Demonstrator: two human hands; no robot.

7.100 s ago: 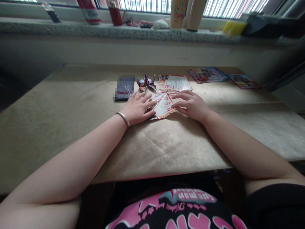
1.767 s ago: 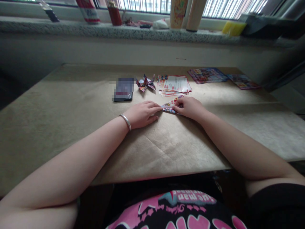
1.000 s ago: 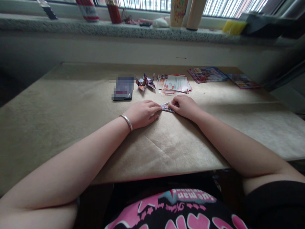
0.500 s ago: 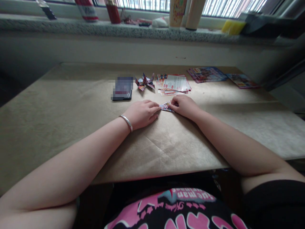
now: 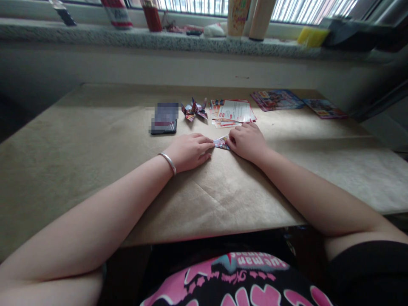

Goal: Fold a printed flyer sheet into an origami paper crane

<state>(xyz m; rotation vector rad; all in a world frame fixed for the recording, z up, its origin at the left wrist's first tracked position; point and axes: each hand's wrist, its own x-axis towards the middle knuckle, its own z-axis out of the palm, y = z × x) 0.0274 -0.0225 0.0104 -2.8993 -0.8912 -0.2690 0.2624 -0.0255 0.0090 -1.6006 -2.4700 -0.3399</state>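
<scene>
A small folded piece of printed paper (image 5: 221, 143) lies on the table between my two hands. My left hand (image 5: 191, 152), with a silver bangle at the wrist, rests flat with its fingers stretched out. Its fingertips touch the paper's left end. From the other side, my right hand (image 5: 247, 142) has its fingers curled, thumb and forefinger on the paper's right end, which they hide. Just beyond stands a folded paper star shape (image 5: 194, 110) with pointed, upturned tips.
A dark phone-like slab (image 5: 164, 119), partly pixelated, lies left of the star shape. To its right are a stack of printed cards (image 5: 236, 111) and colourful cards (image 5: 277, 99), (image 5: 324, 108). Bottles and a yellow object (image 5: 313, 37) stand on the stone windowsill (image 5: 178, 44).
My right hand has turned over slightly, its knuckles now further forward and its fingers more curled over the paper's right end. My left hand stays almost where it was.
</scene>
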